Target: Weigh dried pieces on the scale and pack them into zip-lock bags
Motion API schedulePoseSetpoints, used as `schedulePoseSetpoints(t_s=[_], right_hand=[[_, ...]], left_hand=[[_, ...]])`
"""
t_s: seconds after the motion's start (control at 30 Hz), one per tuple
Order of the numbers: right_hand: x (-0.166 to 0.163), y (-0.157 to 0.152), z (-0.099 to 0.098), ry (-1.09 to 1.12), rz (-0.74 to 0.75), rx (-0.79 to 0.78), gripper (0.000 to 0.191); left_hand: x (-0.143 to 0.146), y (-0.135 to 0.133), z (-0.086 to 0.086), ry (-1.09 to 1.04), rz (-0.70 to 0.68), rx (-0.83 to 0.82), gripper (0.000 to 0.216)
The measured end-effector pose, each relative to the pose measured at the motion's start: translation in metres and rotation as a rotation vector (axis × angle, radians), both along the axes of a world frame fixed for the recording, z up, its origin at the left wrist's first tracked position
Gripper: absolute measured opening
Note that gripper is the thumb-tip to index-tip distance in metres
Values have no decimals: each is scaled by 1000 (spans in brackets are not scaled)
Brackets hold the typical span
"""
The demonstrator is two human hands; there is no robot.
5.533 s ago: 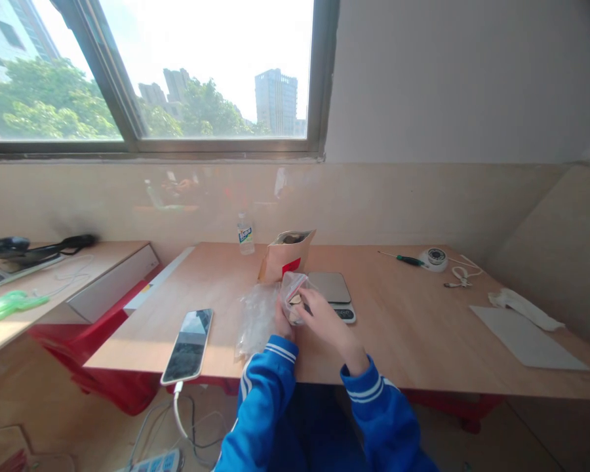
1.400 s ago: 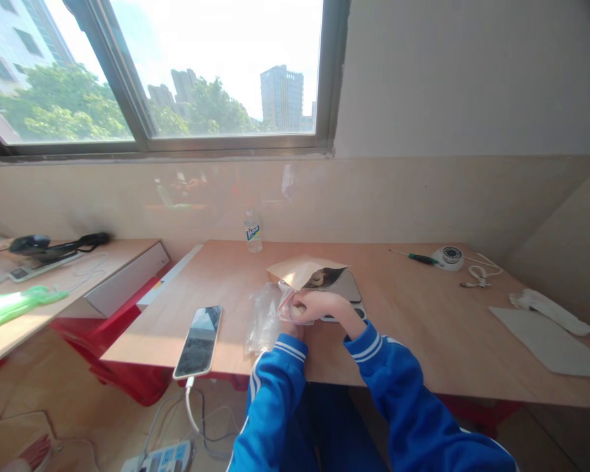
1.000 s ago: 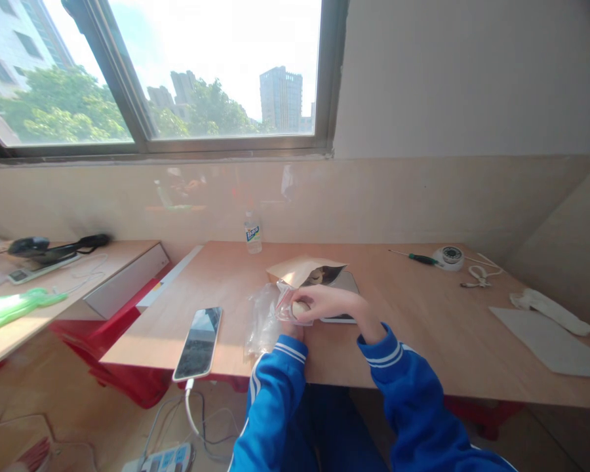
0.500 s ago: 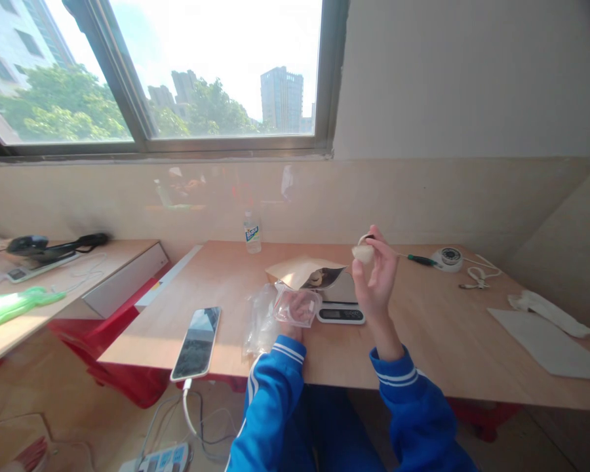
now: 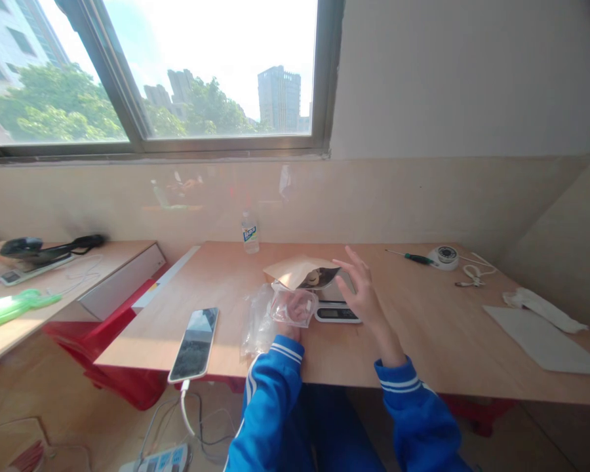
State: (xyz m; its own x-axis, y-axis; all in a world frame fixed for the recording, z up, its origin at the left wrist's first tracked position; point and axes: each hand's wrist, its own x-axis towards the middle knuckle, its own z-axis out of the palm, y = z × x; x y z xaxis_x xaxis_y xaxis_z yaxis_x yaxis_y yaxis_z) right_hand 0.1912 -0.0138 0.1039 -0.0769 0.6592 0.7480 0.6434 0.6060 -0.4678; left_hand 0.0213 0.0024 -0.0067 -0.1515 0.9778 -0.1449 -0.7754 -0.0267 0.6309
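Note:
My left hand (image 5: 290,324) is closed on a clear plastic box (image 5: 295,308), its fingers showing through the plastic. Fingers spread, my right hand (image 5: 364,295) is raised beside the mouth of a kraft paper pouch (image 5: 290,270), and I see nothing in it. The pouch lies with its dark, shiny inside open to the right; what it contains is unclear. Behind the box and under the pouch's edge sits a digital scale (image 5: 338,314), partly covered. Crumpled clear plastic bags (image 5: 256,324) lie left of the box.
A phone (image 5: 195,344) on a charging cable lies at the table's front left. A bottle (image 5: 250,233) stands at the back. To the right are a screwdriver (image 5: 417,259), a white dome camera (image 5: 445,257) with its cable, a grey sheet (image 5: 541,341) and a white cloth (image 5: 543,308).
The small whitish piece that my right hand pinched is no longer in it. That hand has moved left and lower, toward the pouch, and its fingers have spread. My left hand keeps the box.

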Motion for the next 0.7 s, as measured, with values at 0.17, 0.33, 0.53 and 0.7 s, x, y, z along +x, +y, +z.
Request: schedulePoseSetpoints(t_s=[0.17,0.33,0.53,0.7], right_hand=[[22,4,-47,138,-103,64,24],[31,7,-61,157,-62,-63,24],[30,16,-49,190,62,-272,25],[31,27,-30,159,227,-431,26]], left_hand=[[0,-1,3,11,-14,-1,32],[0,0,2,47,-5,21,32],[1,3,-5,99,7,23,34],[0,2,-1,129,24,-2,34]])
